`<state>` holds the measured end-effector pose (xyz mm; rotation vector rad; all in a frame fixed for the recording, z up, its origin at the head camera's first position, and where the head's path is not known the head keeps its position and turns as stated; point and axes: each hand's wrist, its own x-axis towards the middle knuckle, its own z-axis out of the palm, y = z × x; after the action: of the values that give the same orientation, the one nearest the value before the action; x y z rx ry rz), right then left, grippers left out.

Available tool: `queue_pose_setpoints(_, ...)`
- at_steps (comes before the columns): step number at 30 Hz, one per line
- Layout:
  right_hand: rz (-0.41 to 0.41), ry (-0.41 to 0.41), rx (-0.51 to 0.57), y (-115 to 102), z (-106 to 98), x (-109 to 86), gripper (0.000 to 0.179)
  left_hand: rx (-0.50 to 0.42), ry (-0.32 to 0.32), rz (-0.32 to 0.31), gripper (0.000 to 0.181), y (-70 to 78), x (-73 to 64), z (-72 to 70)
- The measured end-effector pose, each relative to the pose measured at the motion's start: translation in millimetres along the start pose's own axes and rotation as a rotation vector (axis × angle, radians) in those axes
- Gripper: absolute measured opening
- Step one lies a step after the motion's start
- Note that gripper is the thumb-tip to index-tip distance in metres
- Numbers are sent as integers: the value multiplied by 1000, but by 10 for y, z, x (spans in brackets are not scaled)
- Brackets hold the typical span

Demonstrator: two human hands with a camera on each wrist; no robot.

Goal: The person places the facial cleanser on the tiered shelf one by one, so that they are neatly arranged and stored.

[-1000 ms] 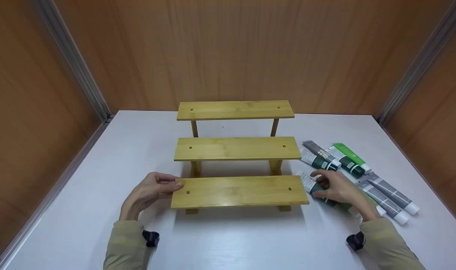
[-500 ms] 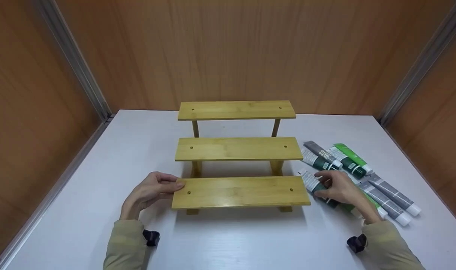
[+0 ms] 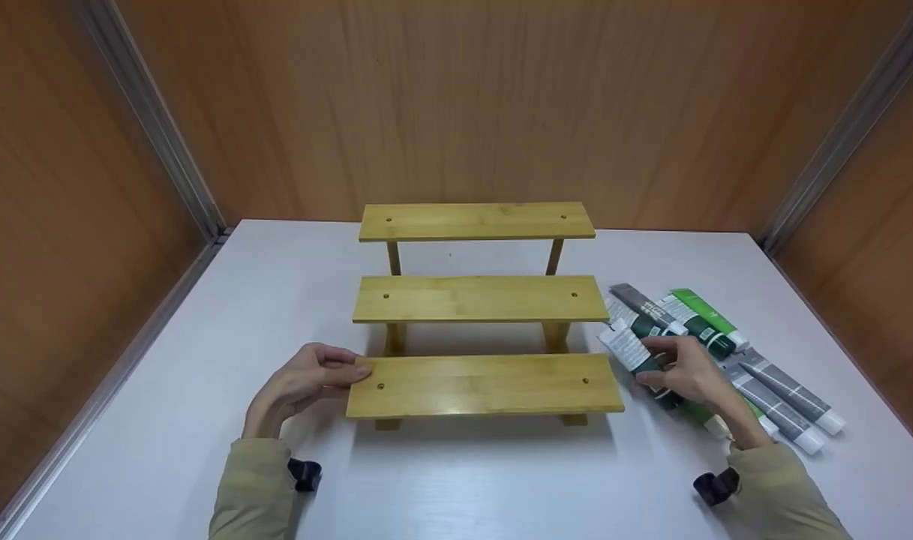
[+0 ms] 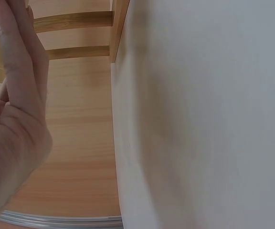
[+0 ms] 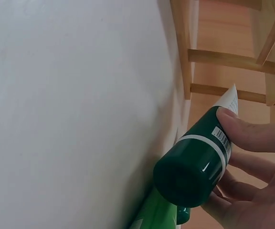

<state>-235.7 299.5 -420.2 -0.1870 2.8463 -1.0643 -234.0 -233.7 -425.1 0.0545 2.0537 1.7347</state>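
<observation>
A three-step wooden display rack (image 3: pixel 479 384) stands mid-table in the head view. My left hand (image 3: pixel 306 379) pinches the left end of its lowest board, thumb on top and fingers beneath. To the right of that board, my right hand (image 3: pixel 689 371) holds a squeeze tube (image 3: pixel 630 346) with a white body and dark green cap end. In the right wrist view, the thumb presses on the side of this tube (image 5: pixel 199 152), and its broad green cap faces the camera. A bright green tube (image 5: pixel 154 212) lies below it.
Several more tubes lie in a loose pile right of the rack, among them a green tube (image 3: pixel 707 315) and grey tubes (image 3: pixel 790 390) with white caps. Wood panels (image 3: pixel 456 105) enclose the white table (image 3: pixel 456 487) at the back and sides.
My right hand has lifted the green-and-white tube slightly from the pile, its white end rising and tilting. My left hand keeps its grip on the board; the whole view has shifted slightly.
</observation>
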Motion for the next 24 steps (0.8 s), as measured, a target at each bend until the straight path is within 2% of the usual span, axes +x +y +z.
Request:
queue_pose_setpoints(11,94,17,109,-78,-29,21,63,-11,-32,36,37,-7,-14,-20)
queue_pose_setpoints(20,77,33,175,-140,-57,46,67,-21,-39,29,34,0,-18,-16)
queue_pose_setpoints(24,70,71,220,-203,-69,49,68,-17,-35,26,35,-2,-15,-20)
